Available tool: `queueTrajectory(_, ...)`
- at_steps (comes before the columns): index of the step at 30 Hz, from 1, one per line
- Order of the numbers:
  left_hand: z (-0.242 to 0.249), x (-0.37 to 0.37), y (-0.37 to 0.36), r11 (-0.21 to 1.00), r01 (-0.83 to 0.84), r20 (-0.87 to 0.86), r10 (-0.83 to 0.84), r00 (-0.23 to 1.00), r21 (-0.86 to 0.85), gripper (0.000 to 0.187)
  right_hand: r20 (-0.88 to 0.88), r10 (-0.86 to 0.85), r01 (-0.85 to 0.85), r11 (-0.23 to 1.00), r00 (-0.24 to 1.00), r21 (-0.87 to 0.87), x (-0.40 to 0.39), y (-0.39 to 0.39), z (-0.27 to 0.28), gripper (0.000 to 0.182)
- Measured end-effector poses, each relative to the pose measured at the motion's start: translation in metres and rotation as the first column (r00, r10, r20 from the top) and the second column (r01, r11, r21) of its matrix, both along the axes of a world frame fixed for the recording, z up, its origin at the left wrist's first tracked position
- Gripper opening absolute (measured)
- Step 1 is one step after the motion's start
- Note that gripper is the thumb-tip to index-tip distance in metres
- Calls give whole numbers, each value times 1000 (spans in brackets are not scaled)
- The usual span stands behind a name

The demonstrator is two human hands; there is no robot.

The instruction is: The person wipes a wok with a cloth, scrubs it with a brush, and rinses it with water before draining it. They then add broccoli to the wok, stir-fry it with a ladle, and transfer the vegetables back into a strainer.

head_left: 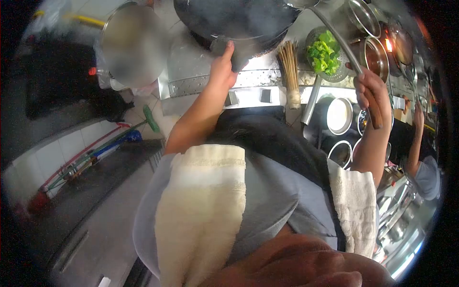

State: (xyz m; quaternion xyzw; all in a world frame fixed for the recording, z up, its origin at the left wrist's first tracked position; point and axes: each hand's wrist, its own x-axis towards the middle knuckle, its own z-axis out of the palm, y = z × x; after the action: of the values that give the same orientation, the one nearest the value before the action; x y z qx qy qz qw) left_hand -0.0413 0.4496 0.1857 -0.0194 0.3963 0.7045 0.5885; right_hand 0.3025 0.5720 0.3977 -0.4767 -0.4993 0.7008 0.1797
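My left hand (224, 69) is closed on the near edge of a large black wok (239, 21), thumb on top, at what looks like a dark handle or folded cloth. The wok's far side is cut off by the top of the view, and its contents are hard to make out through haze. My right hand (372, 91) is wrapped round the wooden end of a long metal ladle (334, 36). The ladle's bowl reaches the wok's right rim. Between my hands lie a bamboo brush (289, 67) and a perforated strainer (332, 75) holding green leafy vegetables (325, 52).
Metal pots (375, 57) and a flame (388, 44) are at the right. White-rimmed containers (340, 116) stand below the strainer. Left of the wok is a large blurred pot (131, 45). Another person's arm (417, 138) shows at far right. Long-handled cleaning tools (95, 155) lie at lower left.
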Motion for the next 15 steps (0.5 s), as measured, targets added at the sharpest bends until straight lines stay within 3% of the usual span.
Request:
queueTrajectory(1, 0, -1, -2, 999, -6, -10, 5, 1000, -31, 41, 29, 24, -25, 1000, 999, 15, 2, -9, 1, 20)
queueTrajectory(4, -5, -5, -6, 999, 20, -56, -22, 998, -50, 40, 143, 14, -19, 999, 990, 29, -7, -41, 13, 11)
queueTrajectory(6, -7, -7, -8, 998, 48, -94, -52, 994, -41, 40, 164, 26, -23, 1000, 986, -21, -17, -57, 17, 19)
queueTrajectory(9, -1, -5, -10, 998, 54, -111, -58, 992, -39, 40, 308, 131, -154, 987, 942, 49, -25, -67, -6, 51)
queueTrajectory(10, 2, -2, -9, 997, 38, -70, -43, 997, -70, 39, 479, 164, -245, 963, 862, 112, -26, -64, -18, 51)
queueTrajectory(12, 13, 4, -1, 995, 18, -32, -21, 999, -101, 38, 570, 112, -412, 803, 814, 430, -24, -52, -64, 52)
queueTrajectory(15, 20, 11, 15, 985, -35, -14, 33, 999, -168, 34, 632, -73, -322, 813, 771, 486, -51, -30, -96, 54)
